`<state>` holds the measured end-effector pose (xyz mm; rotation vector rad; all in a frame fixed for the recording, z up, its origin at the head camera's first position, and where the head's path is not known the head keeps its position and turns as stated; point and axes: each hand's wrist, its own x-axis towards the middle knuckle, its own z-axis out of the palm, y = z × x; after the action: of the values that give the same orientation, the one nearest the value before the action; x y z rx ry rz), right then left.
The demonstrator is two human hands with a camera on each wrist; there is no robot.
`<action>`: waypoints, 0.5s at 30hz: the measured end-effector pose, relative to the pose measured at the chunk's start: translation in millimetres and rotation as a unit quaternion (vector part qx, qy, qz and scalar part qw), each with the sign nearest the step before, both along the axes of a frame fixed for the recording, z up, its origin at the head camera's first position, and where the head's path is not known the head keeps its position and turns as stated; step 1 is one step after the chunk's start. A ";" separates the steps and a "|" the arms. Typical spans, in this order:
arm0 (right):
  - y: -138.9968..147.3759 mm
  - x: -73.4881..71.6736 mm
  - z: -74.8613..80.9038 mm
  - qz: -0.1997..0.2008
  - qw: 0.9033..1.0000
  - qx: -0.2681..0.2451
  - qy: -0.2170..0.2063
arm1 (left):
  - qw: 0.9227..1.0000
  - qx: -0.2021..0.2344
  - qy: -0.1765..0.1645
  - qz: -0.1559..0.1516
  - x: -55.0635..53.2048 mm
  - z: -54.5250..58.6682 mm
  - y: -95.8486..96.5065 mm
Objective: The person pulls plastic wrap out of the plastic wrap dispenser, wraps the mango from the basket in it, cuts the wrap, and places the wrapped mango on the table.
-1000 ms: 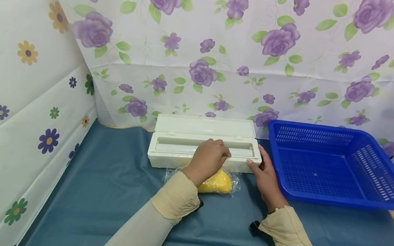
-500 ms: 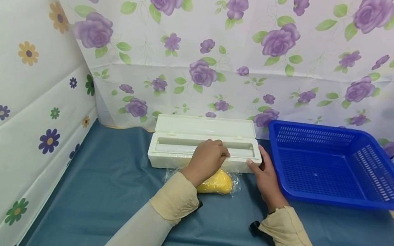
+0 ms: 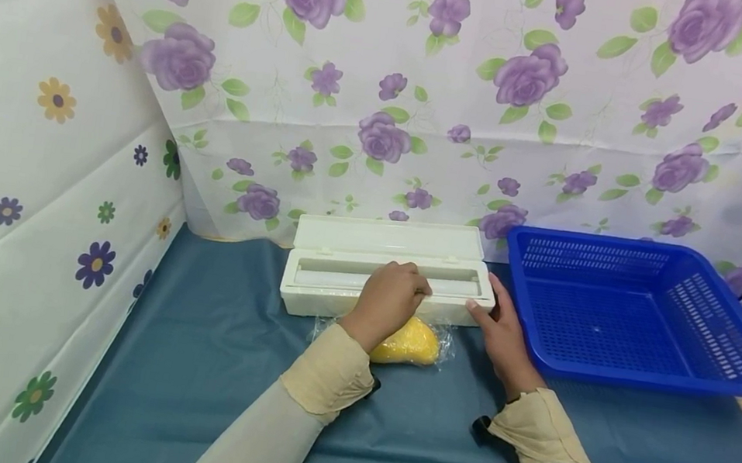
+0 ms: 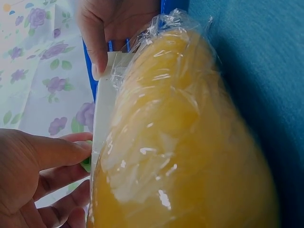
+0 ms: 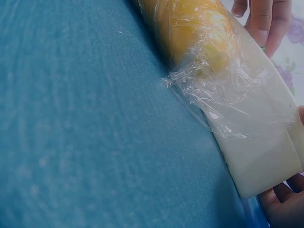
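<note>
White box [image 3: 315, 305]: set near the middle of the table's [image 3: 194, 396] back edge, lid [image 3: 387, 238] up, pale roll [image 3: 331, 280] lying inside.
Left hand [image 3: 390, 297]: a small green piece [image 4: 87, 163] is pinched at the box's front rim, pretty much.
Right hand [image 3: 503, 335]: box's right end is gripped, thumb up front.
Yellow thing [image 3: 414, 343]: wrapped in clear film [image 5: 232, 102], just before the box.
Blue basket [image 3: 661, 381]: table's back right corner.
</note>
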<state>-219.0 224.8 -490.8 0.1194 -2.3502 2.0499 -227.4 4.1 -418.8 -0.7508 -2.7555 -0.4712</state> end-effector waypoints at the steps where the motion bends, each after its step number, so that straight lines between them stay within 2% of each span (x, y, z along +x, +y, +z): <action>1: 0.1 -0.1 0.2 0.000 1.000 -0.001 0.000 | 1.000 0.000 -0.001 0.000 0.0 0.2 -0.3; 15: 0.1 -0.2 0.2 0.004 1.000 -0.001 -0.002 | 1.000 0.012 -0.016 0.003 0.8 0.3 -4.2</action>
<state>-219.2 224.8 -490.6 0.1248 -2.3527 2.0578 -226.7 -0.1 -418.4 -0.7345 -2.7766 -0.5186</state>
